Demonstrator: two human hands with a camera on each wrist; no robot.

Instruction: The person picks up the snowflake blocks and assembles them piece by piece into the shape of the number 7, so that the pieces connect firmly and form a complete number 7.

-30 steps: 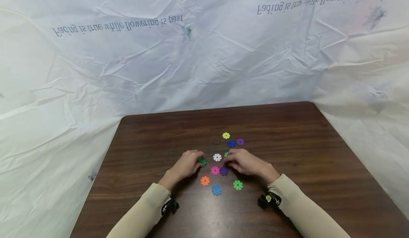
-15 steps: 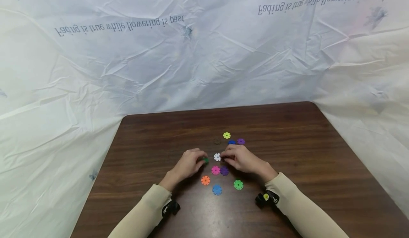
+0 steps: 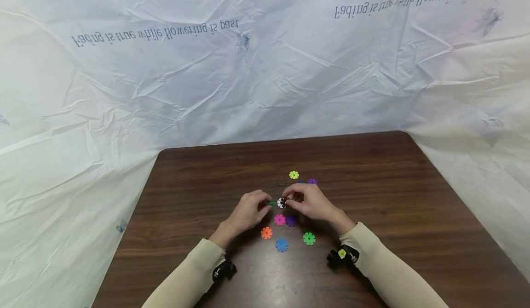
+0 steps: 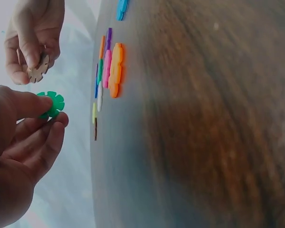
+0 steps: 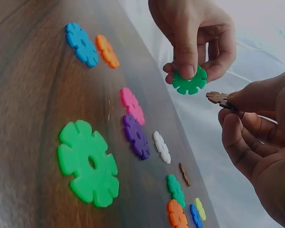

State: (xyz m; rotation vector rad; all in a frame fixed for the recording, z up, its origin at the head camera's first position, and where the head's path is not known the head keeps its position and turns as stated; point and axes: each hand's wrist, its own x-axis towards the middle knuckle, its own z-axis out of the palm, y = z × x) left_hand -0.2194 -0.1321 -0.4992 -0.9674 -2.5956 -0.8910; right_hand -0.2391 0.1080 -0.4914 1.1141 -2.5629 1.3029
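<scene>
My left hand [image 3: 250, 208] pinches a green notched plastic disc [image 5: 190, 85] between thumb and fingers, above the table. Facing it, my right hand [image 3: 312, 202] holds a brown notched disc [image 4: 38, 71] by its edge. The two discs are close but apart in both wrist views. In the head view the green one appears nearly edge-on, and the brown one overlaps a white disc [image 3: 279, 203] lying below. Nearest in front of the hands lie a pink disc [image 3: 279, 219] and a purple disc [image 3: 290, 221].
Toward me lie an orange disc [image 3: 267, 233], a blue disc [image 3: 281, 245] and a light green disc [image 3: 308, 238]. Farther back are a yellow disc [image 3: 294, 174] and another brown disc [image 3: 281, 183]. White printed sheeting [image 3: 265, 78] surrounds the brown table [image 3: 198, 174].
The green disc has come up and right in my left hand, turning edge-on. My right hand has moved up and slightly left, and the brown disc now shows at its fingertips.
</scene>
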